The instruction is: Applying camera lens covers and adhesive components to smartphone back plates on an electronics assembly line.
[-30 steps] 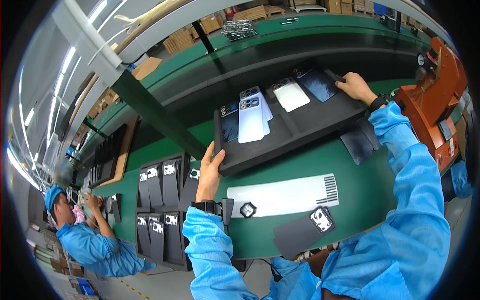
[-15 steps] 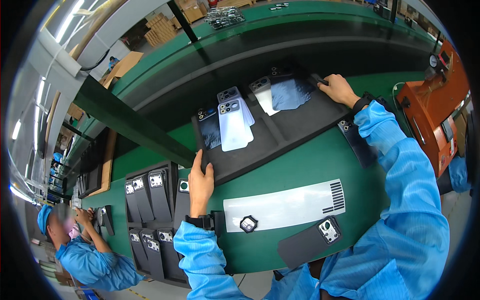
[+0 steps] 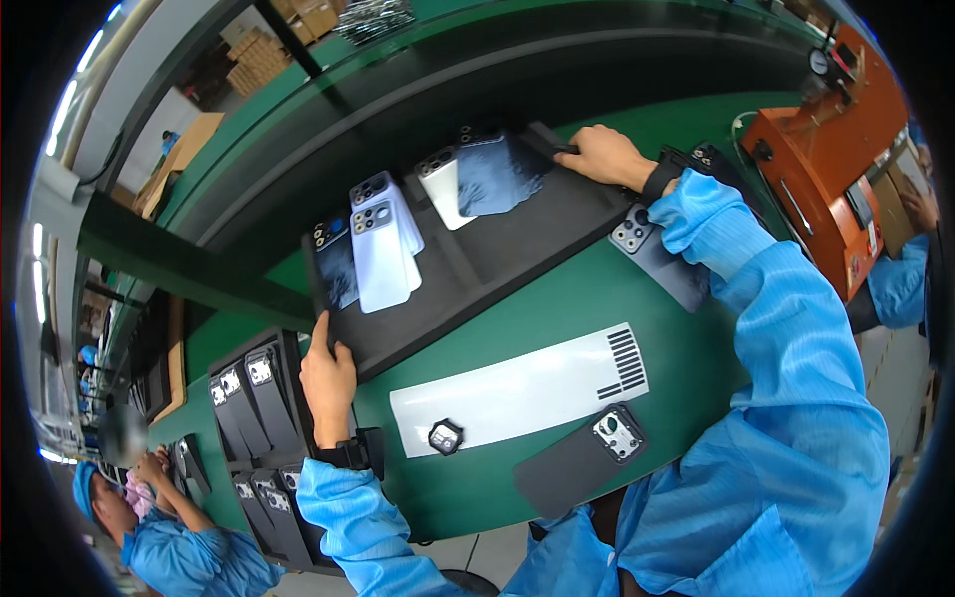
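Note:
A black foam tray lies slanted between my hands at the back of the green bench. My left hand grips its near left corner, index finger along the side. At the far right corner my right hand is closed on the rim. In the tray's left part lie pale lilac phone back covers, overlapping a dark blue one. Its right part holds a white cover and a blue patterned one. Beneath my right forearm lies a dark grey-blue phone cover, partly hidden.
A white sheet with black bars carries a small dark-framed camera piece. Nearer lies a dark grey panel. Another black tray of panels stands left, an orange press right. A co-worker sits at far left.
The view has turned, so most things sit farther left in the picture. Both hands keep hold of the tray. More of the cover beneath my right forearm shows.

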A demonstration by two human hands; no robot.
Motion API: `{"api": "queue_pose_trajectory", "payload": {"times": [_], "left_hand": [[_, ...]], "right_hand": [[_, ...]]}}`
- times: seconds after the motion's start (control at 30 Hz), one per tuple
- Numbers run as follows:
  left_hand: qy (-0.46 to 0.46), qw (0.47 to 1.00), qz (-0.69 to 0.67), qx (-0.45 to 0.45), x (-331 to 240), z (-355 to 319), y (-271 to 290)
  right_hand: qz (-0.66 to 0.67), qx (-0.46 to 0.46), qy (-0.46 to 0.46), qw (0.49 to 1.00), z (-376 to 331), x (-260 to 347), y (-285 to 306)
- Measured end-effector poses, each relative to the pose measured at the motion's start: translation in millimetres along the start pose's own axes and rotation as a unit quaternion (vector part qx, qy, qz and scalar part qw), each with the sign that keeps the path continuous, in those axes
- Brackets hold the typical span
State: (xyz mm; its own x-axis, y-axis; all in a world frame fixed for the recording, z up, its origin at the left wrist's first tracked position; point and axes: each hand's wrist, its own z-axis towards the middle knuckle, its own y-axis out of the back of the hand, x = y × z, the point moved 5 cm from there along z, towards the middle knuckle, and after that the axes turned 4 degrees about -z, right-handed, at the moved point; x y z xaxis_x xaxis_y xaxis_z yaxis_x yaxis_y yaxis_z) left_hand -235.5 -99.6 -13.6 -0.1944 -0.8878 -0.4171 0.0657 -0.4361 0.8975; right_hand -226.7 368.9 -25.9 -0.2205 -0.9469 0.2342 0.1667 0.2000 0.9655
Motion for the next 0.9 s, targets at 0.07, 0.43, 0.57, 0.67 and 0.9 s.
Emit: {"api": "queue_pose_trajectory", "payload": {"times": [0.07,0.43,0.57,0.67,0.9], "left_hand": [[0.022,1.000,0.011,-0.009,-3.8,3.5,-5.0],[0.032,0.986,-0.165,-0.020,20.3,9.9,-7.8],[0.022,0.975,-0.222,-0.005,37.2,14.5,-11.8],[0.019,0.970,-0.242,-0.003,46.6,14.2,-13.9],[0.000,0.974,-0.226,0.013,48.2,17.9,-9.8]], "right_hand": [[-0.006,-0.005,-0.003,1.000,-8.3,1.9,12.9],[-0.070,0.019,0.152,0.986,-154.0,7.2,47.3],[-0.049,-0.056,0.140,0.987,-155.1,-1.7,31.5],[-0.055,-0.064,0.129,0.988,-144.2,-15.2,15.8],[-0.069,-0.079,0.087,0.991,-139.0,-27.0,19.4]]}}
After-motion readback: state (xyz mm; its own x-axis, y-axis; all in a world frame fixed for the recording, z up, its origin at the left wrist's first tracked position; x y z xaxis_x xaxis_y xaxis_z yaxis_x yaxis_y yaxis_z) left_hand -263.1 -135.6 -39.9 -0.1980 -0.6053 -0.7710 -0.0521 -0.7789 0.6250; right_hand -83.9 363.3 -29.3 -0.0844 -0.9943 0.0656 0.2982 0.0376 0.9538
